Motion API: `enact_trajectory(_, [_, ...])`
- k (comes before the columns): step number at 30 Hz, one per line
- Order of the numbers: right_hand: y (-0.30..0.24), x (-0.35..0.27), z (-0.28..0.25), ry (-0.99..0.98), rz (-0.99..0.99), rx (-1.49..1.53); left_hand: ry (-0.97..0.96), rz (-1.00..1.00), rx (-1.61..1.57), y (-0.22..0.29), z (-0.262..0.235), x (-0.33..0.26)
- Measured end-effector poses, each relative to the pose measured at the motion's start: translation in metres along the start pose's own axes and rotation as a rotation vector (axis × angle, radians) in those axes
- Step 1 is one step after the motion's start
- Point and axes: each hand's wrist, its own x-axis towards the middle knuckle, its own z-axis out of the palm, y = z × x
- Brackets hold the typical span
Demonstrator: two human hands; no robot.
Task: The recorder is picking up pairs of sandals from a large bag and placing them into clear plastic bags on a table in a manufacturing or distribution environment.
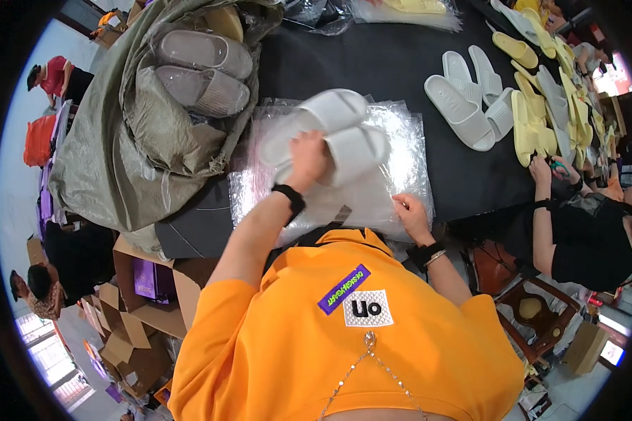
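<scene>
A pair of pale grey slippers (355,149) is blurred by motion above a stack of clear plastic bags (409,140) on the black table. My left hand (309,160) grips the pair from the near left side, its fingers closed round the inner edges. Lower right of the slippers, my right hand (411,212) pinches the near right part of a clear plastic bag (376,203); the fingertips are pressed together. Whether the slippers are partly inside that bag I cannot tell.
At left a large grey-green woven sack (112,140) holds bagged grey slippers (205,55). Loose grey slippers (463,112) and yellow slippers (530,119) lie at right, where a co-worker in black (579,238) handles some. Cardboard boxes (147,288) stand at lower left.
</scene>
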Motion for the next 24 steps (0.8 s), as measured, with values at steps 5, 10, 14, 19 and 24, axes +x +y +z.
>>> enact_trajectory(5, [0.002,0.009,-0.001,-0.035,0.013,-0.013,0.156,-0.373,0.032,-0.094,-0.047,0.013])
enact_trajectory(10, [-0.048,0.002,-0.014,-0.113,0.047,-0.185,0.308,-0.002,-0.171,-0.04,-0.076,0.008])
enact_trajectory(14, [-0.022,0.01,-0.009,-0.054,-0.07,-0.161,-0.01,0.201,-0.194,0.03,-0.051,-0.034])
enact_trajectory(19, [-0.011,0.026,-0.013,-0.004,-0.17,-0.164,-0.068,0.252,-0.082,-0.002,-0.01,-0.065])
enact_trajectory(24, [-0.009,0.026,-0.013,0.007,-0.164,-0.225,0.103,0.039,-0.002,-0.074,-0.028,-0.078])
